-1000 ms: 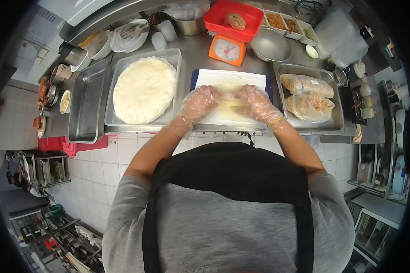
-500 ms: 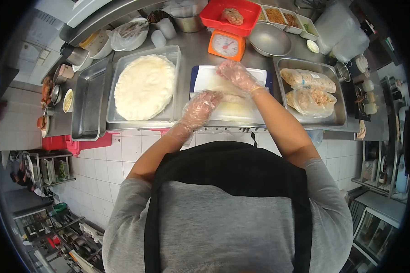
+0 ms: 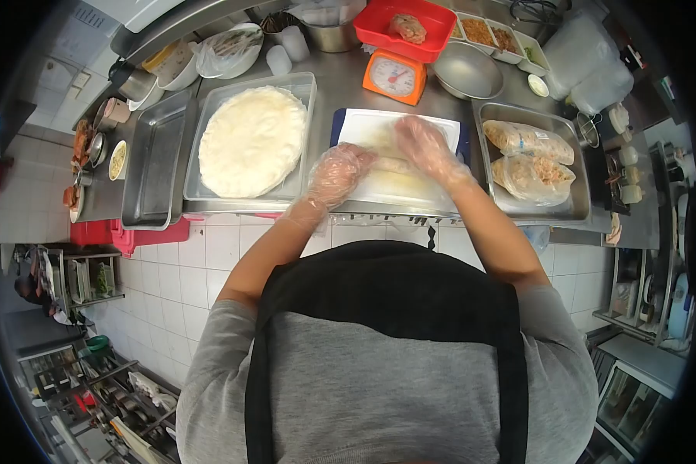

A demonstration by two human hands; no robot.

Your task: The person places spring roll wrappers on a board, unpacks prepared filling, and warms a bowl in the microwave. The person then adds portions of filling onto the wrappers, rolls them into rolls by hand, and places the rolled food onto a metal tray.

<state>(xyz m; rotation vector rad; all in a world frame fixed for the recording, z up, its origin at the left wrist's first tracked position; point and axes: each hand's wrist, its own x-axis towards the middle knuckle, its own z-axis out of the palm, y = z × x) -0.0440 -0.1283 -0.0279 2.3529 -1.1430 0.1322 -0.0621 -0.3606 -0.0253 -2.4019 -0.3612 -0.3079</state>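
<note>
A white cutting board [image 3: 367, 122] lies in front of me, and on it is a thin, pale wrapper sheet [image 3: 379, 139] with a whitish roll [image 3: 394, 164] across it. Both my hands wear clear plastic gloves. My left hand [image 3: 340, 174] is at the roll's left end, its fingers curled in and closed on it. Over the right part of the sheet is my right hand [image 3: 428, 147], fingers bent downward and slightly blurred; their tips are hidden, so I cannot tell whether they pinch the sheet.
Left of the board, a clear plastic tray [image 3: 311, 116] holds a round stack of pale sheets [image 3: 251, 143]; beyond it stands a metal tray [image 3: 151, 166]. A metal pan [image 3: 584, 174] with filled plastic bags [image 3: 530, 143] sits right. Behind are an orange scale [image 3: 394, 77], red tray [image 3: 441, 48] and metal bowl [image 3: 468, 69].
My right hand has shifted right and slightly nearer, away from the sheet's far edge. The left hand stays by the roll's left end. The view has moved a little.
</note>
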